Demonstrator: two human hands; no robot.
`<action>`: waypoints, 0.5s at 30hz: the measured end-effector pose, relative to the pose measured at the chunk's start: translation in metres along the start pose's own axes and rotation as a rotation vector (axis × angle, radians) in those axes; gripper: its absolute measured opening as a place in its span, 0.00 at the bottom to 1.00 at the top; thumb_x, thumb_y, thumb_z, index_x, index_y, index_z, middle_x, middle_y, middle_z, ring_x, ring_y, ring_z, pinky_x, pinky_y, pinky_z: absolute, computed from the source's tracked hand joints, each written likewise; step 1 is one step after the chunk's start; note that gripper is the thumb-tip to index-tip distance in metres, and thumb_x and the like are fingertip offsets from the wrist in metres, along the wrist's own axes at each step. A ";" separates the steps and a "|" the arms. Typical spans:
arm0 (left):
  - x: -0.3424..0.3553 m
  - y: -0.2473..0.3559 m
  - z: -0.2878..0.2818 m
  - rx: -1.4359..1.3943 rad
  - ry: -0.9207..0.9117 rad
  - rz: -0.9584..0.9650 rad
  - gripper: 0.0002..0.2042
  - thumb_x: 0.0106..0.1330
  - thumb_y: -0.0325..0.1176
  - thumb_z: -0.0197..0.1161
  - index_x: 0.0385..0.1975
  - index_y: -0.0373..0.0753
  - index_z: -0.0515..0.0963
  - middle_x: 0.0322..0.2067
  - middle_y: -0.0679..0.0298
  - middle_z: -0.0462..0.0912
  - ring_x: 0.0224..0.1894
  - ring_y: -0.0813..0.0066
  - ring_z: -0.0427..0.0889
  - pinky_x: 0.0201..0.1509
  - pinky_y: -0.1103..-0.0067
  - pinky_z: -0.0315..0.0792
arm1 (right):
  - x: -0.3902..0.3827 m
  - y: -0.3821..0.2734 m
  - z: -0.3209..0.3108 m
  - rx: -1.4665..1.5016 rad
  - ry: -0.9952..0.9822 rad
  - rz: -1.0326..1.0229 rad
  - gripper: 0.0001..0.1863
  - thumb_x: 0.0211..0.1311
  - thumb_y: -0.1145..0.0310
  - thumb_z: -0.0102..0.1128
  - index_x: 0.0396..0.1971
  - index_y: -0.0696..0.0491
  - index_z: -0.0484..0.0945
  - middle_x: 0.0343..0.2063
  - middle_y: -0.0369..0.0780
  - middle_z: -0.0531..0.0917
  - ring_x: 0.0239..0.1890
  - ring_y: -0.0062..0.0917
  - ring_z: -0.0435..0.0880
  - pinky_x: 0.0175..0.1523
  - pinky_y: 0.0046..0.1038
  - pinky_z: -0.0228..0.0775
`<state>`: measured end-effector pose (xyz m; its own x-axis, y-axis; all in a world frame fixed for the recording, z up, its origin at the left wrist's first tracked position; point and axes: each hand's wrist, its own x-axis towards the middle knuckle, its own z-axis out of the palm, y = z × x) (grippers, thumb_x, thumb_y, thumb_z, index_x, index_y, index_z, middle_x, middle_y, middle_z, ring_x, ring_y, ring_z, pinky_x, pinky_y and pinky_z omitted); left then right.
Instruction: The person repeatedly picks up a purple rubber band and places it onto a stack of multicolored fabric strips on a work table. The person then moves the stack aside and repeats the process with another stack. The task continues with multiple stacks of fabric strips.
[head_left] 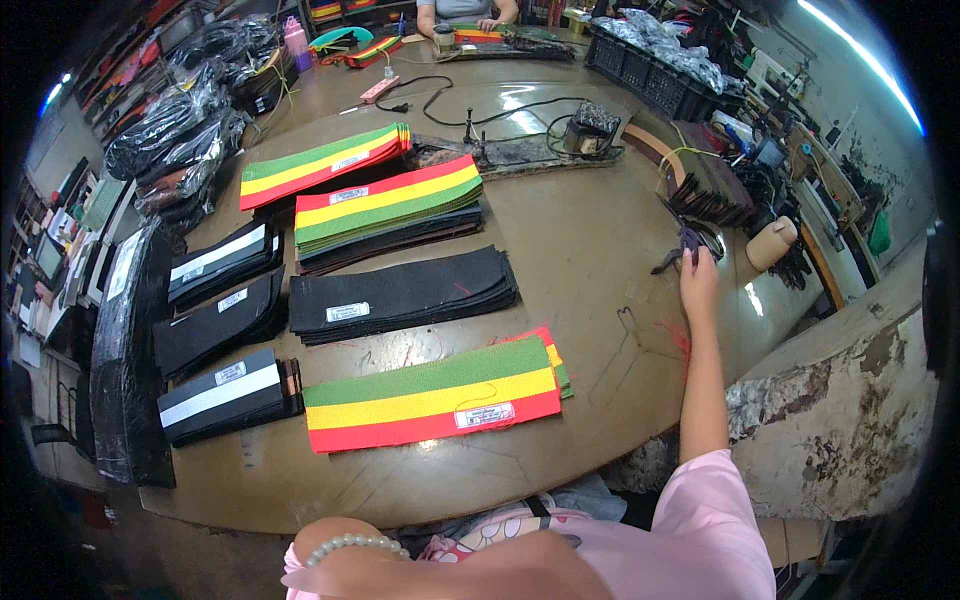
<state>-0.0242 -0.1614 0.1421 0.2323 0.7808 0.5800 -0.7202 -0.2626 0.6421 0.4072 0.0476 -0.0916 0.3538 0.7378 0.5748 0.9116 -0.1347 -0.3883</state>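
My right arm reaches out to the right side of the table. The fingers of my right hand (698, 268) are closed on a pair of scissors (688, 240) with dark, purplish handles, partly hidden by the fingers. Across the lower edge lies my bent left arm, with a pearl bracelet (352, 546); the fingers of that hand cannot be made out. In front of me lies a green, yellow and red striped strip (430, 398) with a white label, a second one showing under its right end. Behind it is a stack of black strips (400, 295).
More striped stacks (390, 205) and black-and-white stacks (228, 395) cover the left side. A cone of beige thread (772, 243) and a tied bundle (708, 180) stand at the right edge. A power cord (435, 95) crosses the far table (600, 300); another person (468, 12) sits there.
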 end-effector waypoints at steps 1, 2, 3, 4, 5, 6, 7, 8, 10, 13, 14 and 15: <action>0.001 0.000 -0.003 -0.009 -0.018 -0.020 0.02 0.64 0.34 0.65 0.30 0.49 0.79 0.34 0.69 0.77 0.33 0.76 0.69 0.39 0.79 0.69 | 0.000 -0.001 0.000 0.025 -0.012 0.017 0.16 0.72 0.60 0.52 0.34 0.59 0.69 0.35 0.52 0.77 0.40 0.51 0.76 0.42 0.48 0.66; 0.002 0.000 -0.006 -0.016 -0.033 -0.044 0.02 0.64 0.33 0.65 0.30 0.48 0.79 0.33 0.69 0.76 0.32 0.76 0.69 0.39 0.79 0.69 | 0.000 -0.001 0.000 0.020 -0.007 0.015 0.16 0.72 0.60 0.52 0.35 0.59 0.69 0.36 0.52 0.77 0.40 0.52 0.76 0.43 0.48 0.66; 0.003 -0.001 -0.008 -0.025 -0.050 -0.071 0.02 0.64 0.32 0.65 0.30 0.48 0.79 0.33 0.69 0.76 0.32 0.77 0.69 0.38 0.79 0.68 | -0.001 -0.001 0.001 0.012 -0.020 0.028 0.16 0.72 0.60 0.52 0.35 0.59 0.69 0.36 0.53 0.77 0.41 0.52 0.75 0.43 0.48 0.66; 0.005 -0.001 -0.010 -0.045 -0.065 -0.100 0.03 0.64 0.32 0.65 0.29 0.48 0.78 0.32 0.69 0.76 0.32 0.77 0.69 0.38 0.80 0.68 | 0.000 -0.001 0.001 -0.017 -0.029 0.049 0.16 0.72 0.60 0.52 0.35 0.59 0.69 0.37 0.53 0.77 0.41 0.52 0.75 0.44 0.48 0.66; 0.007 -0.001 -0.012 -0.077 -0.075 -0.135 0.03 0.63 0.31 0.65 0.29 0.47 0.78 0.32 0.69 0.76 0.31 0.77 0.69 0.37 0.80 0.68 | 0.000 -0.002 0.002 0.010 -0.035 0.067 0.15 0.72 0.60 0.52 0.35 0.59 0.69 0.37 0.52 0.77 0.42 0.53 0.75 0.46 0.47 0.66; 0.008 -0.001 -0.014 -0.115 -0.085 -0.179 0.03 0.63 0.30 0.65 0.29 0.47 0.78 0.32 0.69 0.76 0.31 0.77 0.70 0.37 0.81 0.68 | 0.000 -0.002 0.001 0.030 -0.033 0.054 0.15 0.72 0.60 0.52 0.36 0.59 0.70 0.37 0.52 0.77 0.42 0.53 0.75 0.46 0.47 0.66; 0.010 -0.002 -0.015 -0.161 -0.088 -0.238 0.03 0.63 0.30 0.64 0.29 0.47 0.78 0.31 0.69 0.76 0.31 0.78 0.70 0.36 0.81 0.68 | 0.000 -0.002 0.001 0.035 -0.033 0.060 0.15 0.72 0.60 0.52 0.36 0.59 0.70 0.37 0.52 0.77 0.43 0.53 0.75 0.46 0.47 0.66; 0.013 -0.002 -0.017 -0.212 -0.083 -0.294 0.04 0.63 0.29 0.64 0.28 0.46 0.77 0.31 0.69 0.75 0.30 0.78 0.70 0.36 0.81 0.68 | 0.001 -0.003 0.001 0.026 -0.054 0.091 0.15 0.72 0.60 0.52 0.36 0.59 0.70 0.37 0.52 0.77 0.43 0.53 0.75 0.46 0.47 0.66; 0.017 -0.003 -0.019 -0.352 -0.056 -0.431 0.04 0.62 0.28 0.64 0.28 0.46 0.77 0.30 0.69 0.75 0.30 0.78 0.70 0.35 0.82 0.67 | 0.001 -0.004 -0.001 0.063 -0.053 0.070 0.15 0.72 0.60 0.52 0.36 0.59 0.70 0.37 0.51 0.77 0.43 0.51 0.75 0.46 0.47 0.67; 0.024 -0.001 -0.019 -0.795 0.102 -0.656 0.05 0.61 0.26 0.64 0.27 0.45 0.76 0.28 0.69 0.74 0.29 0.79 0.71 0.34 0.83 0.67 | 0.000 -0.006 -0.005 0.085 -0.076 0.097 0.15 0.73 0.60 0.52 0.36 0.59 0.70 0.37 0.51 0.77 0.42 0.50 0.76 0.46 0.46 0.67; 0.026 0.002 -0.016 -1.044 0.212 -0.732 0.05 0.61 0.25 0.63 0.26 0.44 0.76 0.28 0.69 0.74 0.28 0.79 0.71 0.33 0.84 0.67 | 0.000 -0.007 -0.005 0.088 -0.074 0.108 0.15 0.73 0.60 0.52 0.36 0.59 0.70 0.37 0.50 0.77 0.42 0.49 0.76 0.46 0.45 0.68; 0.028 0.004 -0.013 -1.324 0.359 -0.801 0.06 0.61 0.24 0.63 0.26 0.44 0.75 0.28 0.69 0.74 0.28 0.80 0.71 0.33 0.84 0.67 | 0.000 -0.007 -0.005 0.084 -0.081 0.131 0.15 0.73 0.60 0.52 0.36 0.59 0.70 0.37 0.50 0.77 0.42 0.49 0.76 0.46 0.45 0.68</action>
<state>-0.0287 -0.1336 0.1544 0.7929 0.6069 0.0542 -0.5728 0.7728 -0.2732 0.4017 0.0447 -0.0852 0.4469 0.7693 0.4566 0.8372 -0.1798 -0.5165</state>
